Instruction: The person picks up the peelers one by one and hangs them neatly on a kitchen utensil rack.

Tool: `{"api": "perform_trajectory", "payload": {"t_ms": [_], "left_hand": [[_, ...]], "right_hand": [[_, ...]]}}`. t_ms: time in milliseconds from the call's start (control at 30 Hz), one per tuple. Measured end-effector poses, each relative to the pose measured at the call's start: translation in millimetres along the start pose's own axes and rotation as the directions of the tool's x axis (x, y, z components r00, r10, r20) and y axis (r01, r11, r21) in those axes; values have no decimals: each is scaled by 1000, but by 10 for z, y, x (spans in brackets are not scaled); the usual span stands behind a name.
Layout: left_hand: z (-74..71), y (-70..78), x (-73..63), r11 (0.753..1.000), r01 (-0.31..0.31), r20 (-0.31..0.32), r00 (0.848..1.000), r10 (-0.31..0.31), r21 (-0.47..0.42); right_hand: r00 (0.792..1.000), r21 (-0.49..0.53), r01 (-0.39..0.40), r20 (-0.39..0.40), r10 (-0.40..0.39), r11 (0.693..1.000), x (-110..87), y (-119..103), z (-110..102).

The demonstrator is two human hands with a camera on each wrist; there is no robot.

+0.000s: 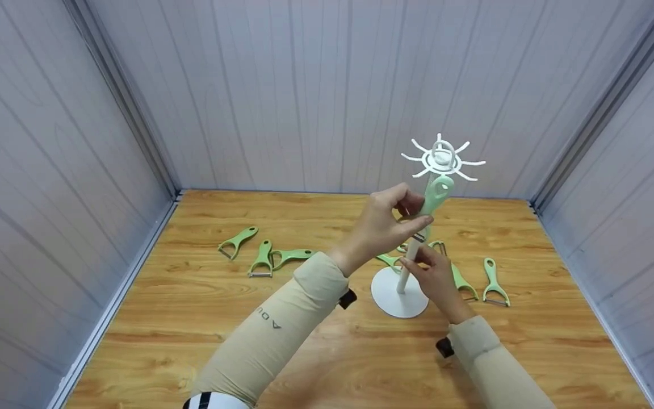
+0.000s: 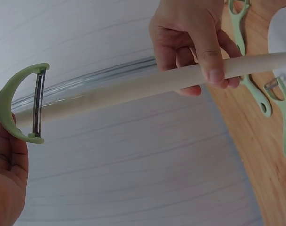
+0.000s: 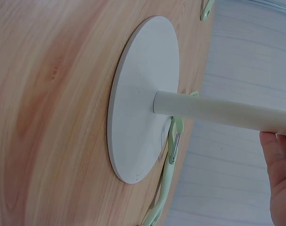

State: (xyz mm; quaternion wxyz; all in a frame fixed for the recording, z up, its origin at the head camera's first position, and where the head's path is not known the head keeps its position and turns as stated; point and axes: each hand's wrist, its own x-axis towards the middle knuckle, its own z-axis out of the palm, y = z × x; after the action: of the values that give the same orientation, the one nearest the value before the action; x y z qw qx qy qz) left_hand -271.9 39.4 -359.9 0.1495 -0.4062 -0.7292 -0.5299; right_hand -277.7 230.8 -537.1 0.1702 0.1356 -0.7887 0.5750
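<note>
Light-green Y-shaped plastic peeler (image 1: pixel 434 200), with a hole in its handle and a metal blade, is held up in the air beside the upper pole of a white stand. The left hand (image 1: pixel 384 218) pinches it between thumb and fingers, hole end up and blade end down. The handle's tip appears just below the stand's white ring of radiating hooks (image 1: pixel 441 161); whether they touch, I cannot tell.

Lower down, the right hand (image 1: pixel 437 278) holds the slim white pole (image 1: pixel 403 278) between thumb and fingers, above the flat round white base (image 1: pixel 384 292), which rests on the wood-grain counter (image 1: pixel 202 318).

The step in hand looks like bringing the peeler up to the hooks; the next move seems to call for lining the hole up with one hook tip while the right hand keeps the pole steady.

Farther out, three more green peelers (image 1: pixel 261 261) lie on the left of the counter. Others, partly hidden, lie around the far side of the base, and another green peeler (image 1: pixel 491 275) lies to the right. Pale panelled walls (image 1: pixel 304 85) enclose the far, left and right sides.
</note>
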Motion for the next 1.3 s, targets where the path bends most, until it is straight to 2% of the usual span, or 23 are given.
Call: {"api": "perform_trajectory", "payload": {"t_ms": [267,600,800,1033,1300], "left_hand": [[39,-4,-7,999,-38,-6,999,38,-24],[-14,-78,-78,997,-70,-5,998,70,-16],[-87,-165,-168,999,-45,-6,999,45,3],[-206,-270,-283,1000,12,-17,1000,-12,18],[-347,-378,-384,999,35,-31,999,-34,34]], "right_hand": [[1000,-14,6,14,-5,1000,5,14,-20],[1000,-21,1,4,0,1000,-16,0,-30],[1000,-2,-14,-1,14,1000,-15,-13,-31],[1000,-26,9,13,-8,1000,-3,-6,-38],[1000,-27,-10,21,10,1000,-1,3,-44]]}}
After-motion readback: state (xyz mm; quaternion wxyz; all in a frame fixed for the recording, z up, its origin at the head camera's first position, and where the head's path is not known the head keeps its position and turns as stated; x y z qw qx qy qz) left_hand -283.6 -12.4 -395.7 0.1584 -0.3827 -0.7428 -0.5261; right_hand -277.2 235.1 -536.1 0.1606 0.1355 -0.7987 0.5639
